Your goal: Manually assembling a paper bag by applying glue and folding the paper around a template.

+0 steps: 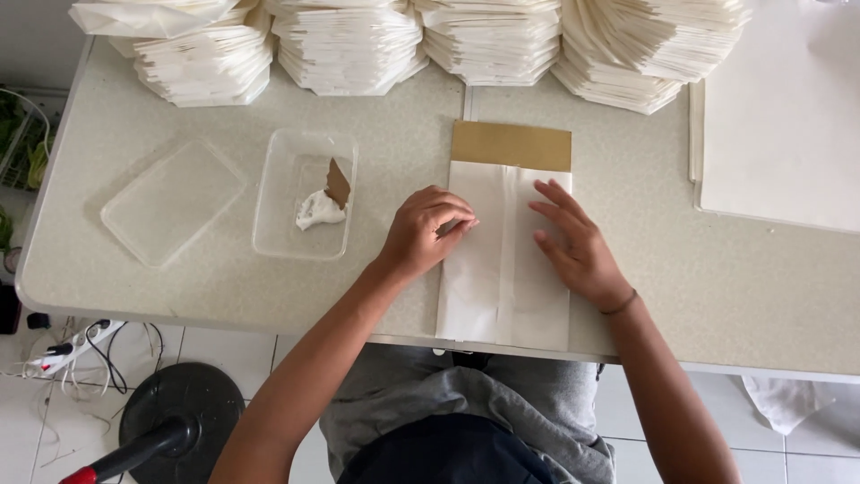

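- I am pressing my left hand (pixel 421 235) onto the white folded paper (pixel 503 260), which is lying flat on the counter (pixel 717 269) right under both my hands, its near end reaching the counter's edge.
- My left fingers (pixel 452 220) are curling in and bunching together, tips touching the paper's left panel just beside the centre seam; I cannot tell whether they are pinching anything.
- I am laying my right hand (pixel 578 246) flat on the paper's right panel, and my right fingers (pixel 551 208) are spreading slightly apart, pointing toward my left fingers.
- A brown card strip (pixel 511 145) is showing just beyond my fingertips, at the far end of the paper and touching it.
- To the left of my left fingers, near but not touching, a clear plastic tub (pixel 305 193) is sitting with a lump of white paste (pixel 318 211) and a small brown card scrap (pixel 338 182) inside it.
- Further left of that, the clear lid (pixel 173 202) is lying flat on the counter.
- Well beyond my fingers, stacks of folded white paper (pixel 349 49) are lining the far side of the counter.
- To the right of my right fingers, well apart, a large white sheet (pixel 788 134) is lying flat.
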